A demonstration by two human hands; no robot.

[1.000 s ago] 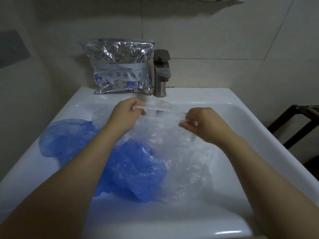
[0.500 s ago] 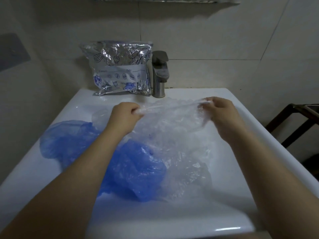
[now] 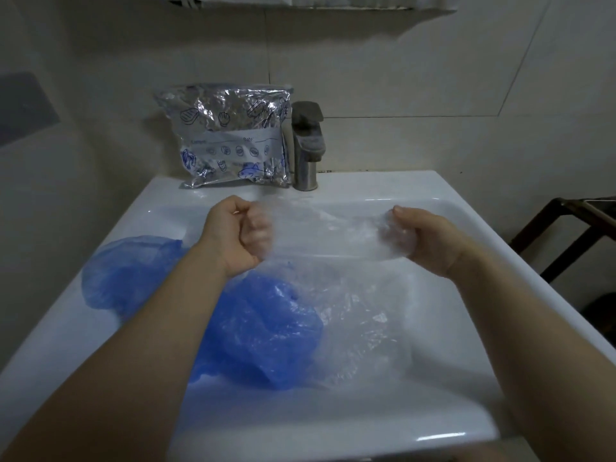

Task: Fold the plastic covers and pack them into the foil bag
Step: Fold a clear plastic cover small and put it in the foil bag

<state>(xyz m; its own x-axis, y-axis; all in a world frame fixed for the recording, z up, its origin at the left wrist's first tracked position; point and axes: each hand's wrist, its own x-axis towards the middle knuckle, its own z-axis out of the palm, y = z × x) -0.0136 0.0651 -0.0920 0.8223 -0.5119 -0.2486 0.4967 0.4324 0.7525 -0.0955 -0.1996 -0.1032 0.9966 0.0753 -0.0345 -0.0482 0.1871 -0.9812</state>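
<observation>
Left hand (image 3: pixel 238 233) and right hand (image 3: pixel 421 240) both grip the thin clear crinkly plastic cover (image 3: pixel 328 235), stretched above the white ceramic sink (image 3: pixel 383 186) near its back edge; likely featherlight, limp, slippery, so hold at the opposite edges.
</observation>
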